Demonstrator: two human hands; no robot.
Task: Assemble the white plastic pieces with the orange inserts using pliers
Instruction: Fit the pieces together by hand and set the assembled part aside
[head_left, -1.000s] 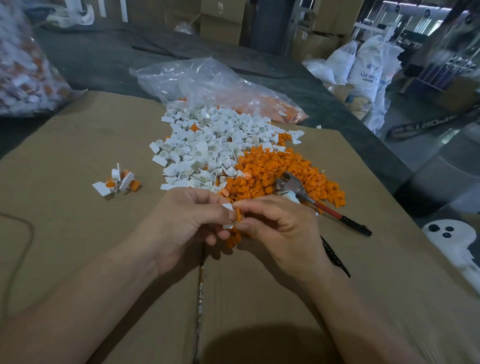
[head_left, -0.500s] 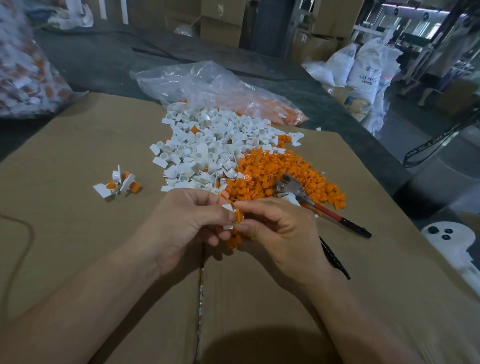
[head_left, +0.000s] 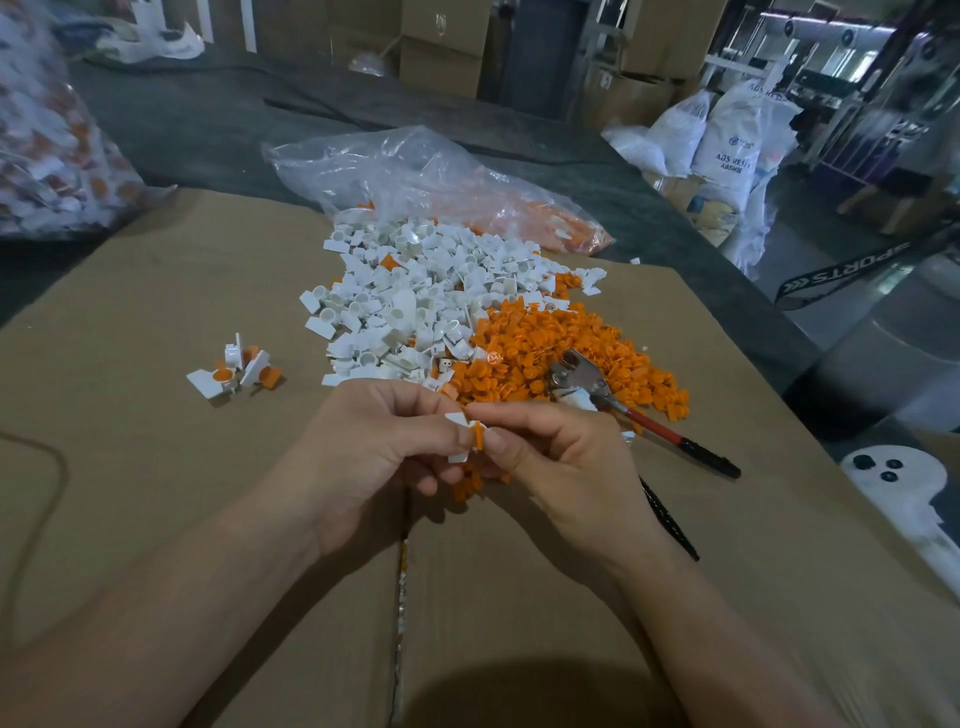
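My left hand (head_left: 363, 447) pinches a small white plastic piece (head_left: 459, 457) above the cardboard. My right hand (head_left: 566, 457) pinches an orange insert (head_left: 477, 434) and holds it against that white piece. Beyond my hands lies a heap of white pieces (head_left: 415, 301), with a heap of orange inserts (head_left: 561, 358) to its right. The pliers (head_left: 644, 415), with red and black handles, lie on the orange heap's near right edge, untouched. A few assembled pieces (head_left: 234, 369) sit in a small group at the left.
The work surface is a flattened cardboard sheet (head_left: 156, 467) with a seam running toward me. A clear plastic bag (head_left: 415, 176) lies behind the heaps. Another bag of parts (head_left: 47, 145) sits far left. White sacks (head_left: 727, 145) and boxes stand at the back right.
Both hands stay together in the same spot with the white piece and the orange insert between the fingertips. The fingers shift only slightly.
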